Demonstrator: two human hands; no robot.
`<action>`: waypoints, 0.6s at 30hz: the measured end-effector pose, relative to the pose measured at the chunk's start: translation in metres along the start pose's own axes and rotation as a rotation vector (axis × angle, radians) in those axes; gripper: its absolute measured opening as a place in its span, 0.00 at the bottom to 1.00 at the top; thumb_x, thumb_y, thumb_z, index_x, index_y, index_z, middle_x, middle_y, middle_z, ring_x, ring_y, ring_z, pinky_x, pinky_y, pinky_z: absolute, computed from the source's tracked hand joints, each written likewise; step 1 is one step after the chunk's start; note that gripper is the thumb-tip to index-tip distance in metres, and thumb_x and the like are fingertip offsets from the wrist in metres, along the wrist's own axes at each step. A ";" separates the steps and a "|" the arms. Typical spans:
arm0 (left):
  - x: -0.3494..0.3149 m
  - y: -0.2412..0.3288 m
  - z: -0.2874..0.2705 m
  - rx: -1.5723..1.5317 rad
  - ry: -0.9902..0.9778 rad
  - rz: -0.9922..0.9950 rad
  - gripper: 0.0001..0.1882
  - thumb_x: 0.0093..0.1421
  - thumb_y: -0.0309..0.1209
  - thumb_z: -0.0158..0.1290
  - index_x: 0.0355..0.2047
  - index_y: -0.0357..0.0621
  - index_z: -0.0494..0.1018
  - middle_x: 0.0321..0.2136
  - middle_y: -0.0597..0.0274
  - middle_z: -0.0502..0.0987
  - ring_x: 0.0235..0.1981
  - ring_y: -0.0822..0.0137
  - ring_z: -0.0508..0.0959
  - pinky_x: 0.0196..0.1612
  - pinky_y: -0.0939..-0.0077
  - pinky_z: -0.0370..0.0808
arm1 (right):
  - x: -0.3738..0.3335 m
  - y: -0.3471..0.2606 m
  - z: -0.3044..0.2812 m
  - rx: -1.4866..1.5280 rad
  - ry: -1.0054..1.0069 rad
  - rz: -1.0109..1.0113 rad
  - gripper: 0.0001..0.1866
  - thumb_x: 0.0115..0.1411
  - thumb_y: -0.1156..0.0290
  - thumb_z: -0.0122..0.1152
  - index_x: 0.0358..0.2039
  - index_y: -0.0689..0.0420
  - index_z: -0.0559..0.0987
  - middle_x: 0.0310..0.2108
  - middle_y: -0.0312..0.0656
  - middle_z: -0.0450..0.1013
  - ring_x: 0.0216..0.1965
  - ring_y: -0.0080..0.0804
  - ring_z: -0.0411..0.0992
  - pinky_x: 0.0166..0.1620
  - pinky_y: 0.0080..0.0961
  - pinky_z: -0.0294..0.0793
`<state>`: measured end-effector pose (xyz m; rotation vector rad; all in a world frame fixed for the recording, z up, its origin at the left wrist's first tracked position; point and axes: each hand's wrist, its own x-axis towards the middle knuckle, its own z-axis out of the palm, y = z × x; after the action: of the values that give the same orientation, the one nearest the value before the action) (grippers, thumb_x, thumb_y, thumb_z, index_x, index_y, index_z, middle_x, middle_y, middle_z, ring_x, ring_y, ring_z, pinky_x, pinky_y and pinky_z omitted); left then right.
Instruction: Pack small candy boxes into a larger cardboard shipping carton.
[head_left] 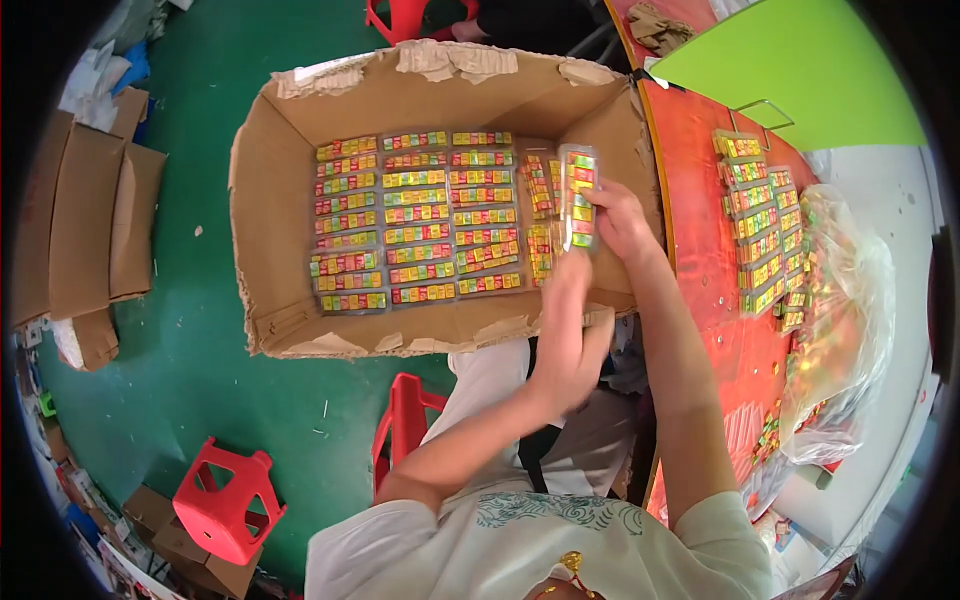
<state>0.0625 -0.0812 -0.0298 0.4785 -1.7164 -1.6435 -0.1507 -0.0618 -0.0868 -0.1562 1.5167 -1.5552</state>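
My right hand (pixel 622 217) is closed on the right edge of a clear plastic pack (pixel 580 197) filled with small red, yellow and green pieces. The pack is upright over the right part of a large cardboard box (pixel 430 102). Just below its lower end is my left hand (pixel 572 345), slightly blurred, fingers stretched up and thumb apart. Whether its fingertips touch the pack is hard to tell. Three columns of similar packs (pixel 416 210) fill much of the box. Partly behind the held pack, a few more packs (pixel 537 185) lie turned lengthwise.
On the red table (pixel 690 200) at the right, more packs (pixel 752 225) stand in rows beside a clear plastic bag (pixel 845 320). A green panel (pixel 800 75) rises behind them. Red stools (pixel 230 500) stand on the green floor; cardboard boxes (pixel 85 210) line the left.
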 end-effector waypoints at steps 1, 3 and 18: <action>-0.028 -0.002 -0.016 -0.009 -0.157 0.035 0.27 0.58 0.24 0.49 0.57 0.30 0.59 0.56 0.39 0.62 0.55 0.44 0.64 0.58 0.57 0.61 | 0.015 0.009 0.003 -0.033 -0.043 0.040 0.17 0.59 0.77 0.52 0.49 0.67 0.71 0.44 0.46 0.74 0.45 0.34 0.73 0.51 0.32 0.72; -0.078 -0.010 -0.033 -0.029 -0.365 0.097 0.24 0.54 0.22 0.51 0.53 0.32 0.66 0.51 0.43 0.68 0.49 0.46 0.71 0.53 0.60 0.68 | 0.043 0.034 -0.012 -0.087 0.042 0.081 0.18 0.57 0.77 0.54 0.49 0.66 0.72 0.42 0.44 0.75 0.43 0.32 0.74 0.48 0.31 0.74; 0.011 0.007 -0.120 0.058 -0.340 -0.143 0.26 0.55 0.25 0.49 0.55 0.33 0.63 0.47 0.48 0.70 0.48 0.53 0.71 0.52 0.64 0.68 | 0.066 0.077 -0.038 -0.282 0.039 0.331 0.16 0.55 0.75 0.56 0.45 0.63 0.74 0.37 0.41 0.75 0.35 0.28 0.75 0.38 0.26 0.75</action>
<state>0.1401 -0.1730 -0.0269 0.3720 -2.0209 -1.8647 -0.1738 -0.0636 -0.1927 -0.0313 1.6925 -1.0868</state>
